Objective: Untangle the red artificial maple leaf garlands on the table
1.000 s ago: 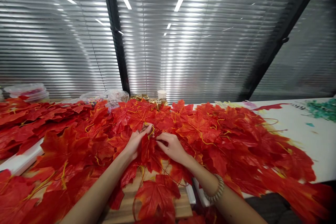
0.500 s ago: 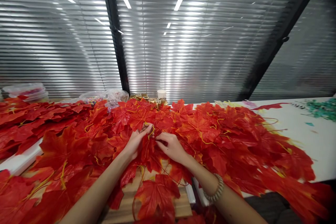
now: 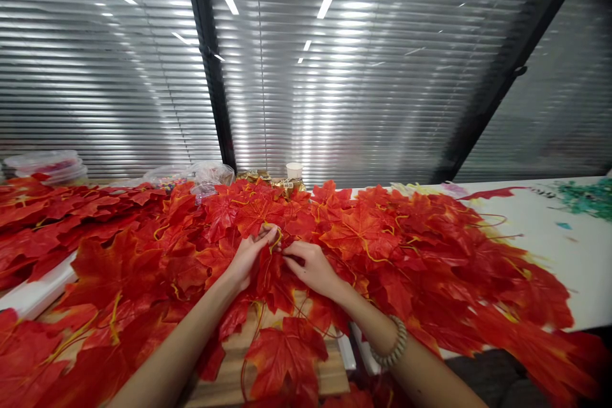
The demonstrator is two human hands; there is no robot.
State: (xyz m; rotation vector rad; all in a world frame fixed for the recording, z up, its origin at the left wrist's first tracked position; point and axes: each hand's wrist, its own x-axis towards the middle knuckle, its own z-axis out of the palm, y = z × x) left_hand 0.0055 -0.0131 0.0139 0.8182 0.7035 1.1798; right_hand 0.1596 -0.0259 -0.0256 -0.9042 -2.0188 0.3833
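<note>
Near the middle of the head view, my left hand (image 3: 251,258) pinches a yellow leaf stem (image 3: 276,241) between thumb and fingers. My right hand (image 3: 310,266) is close beside it on the right, its fingertips pressed together at the same spot; the small part between them is hard to make out. A red artificial maple leaf (image 3: 271,275) hangs just below both hands. Another red maple leaf (image 3: 288,354) lies in front of me over a wooden board (image 3: 227,366), with thin stems curving around it. A beaded bracelet (image 3: 393,343) circles my right wrist.
A heap of red leaves (image 3: 411,229) spreads over the white table (image 3: 557,255). At the back stand a paper cup (image 3: 294,171), gold wrappers (image 3: 289,186) and clear plastic tubs (image 3: 48,166). Teal scraps (image 3: 586,197) lie far right. A white bar (image 3: 43,287) is at left.
</note>
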